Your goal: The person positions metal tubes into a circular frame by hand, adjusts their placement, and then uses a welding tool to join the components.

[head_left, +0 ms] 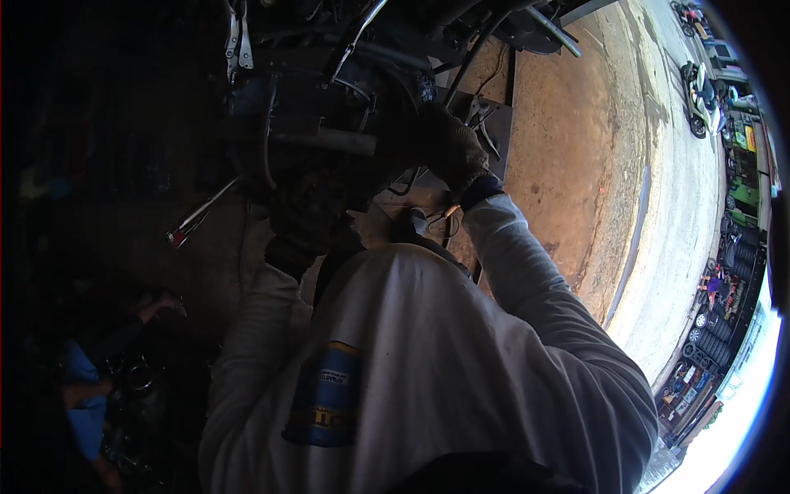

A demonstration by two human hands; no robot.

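Observation:
Both my hands are in work gloves and reach into a dark, greasy mechanical assembly (329,140) of metal tubes, hoses and brackets. My left hand (309,214), almost lost in shadow, is at the assembly's near side, below a thick horizontal tube (346,142). Its fingers cannot be made out. My right hand (454,151) is up against the assembly's right side. The back of its knitted glove catches some light, but its fingers are hidden in the dark. Locking pliers (239,45) hang at the upper left of the assembly. A shiny metal rod (355,43) slants across its top.
Left of my left hand, a thin tool with a red end (188,226) sticks out. A dark plate (498,123) with cables stands beside my right hand. Someone in blue (86,395) is dimly visible at lower left. Rightward lie brown ground (559,165) and parked motorbikes (699,99).

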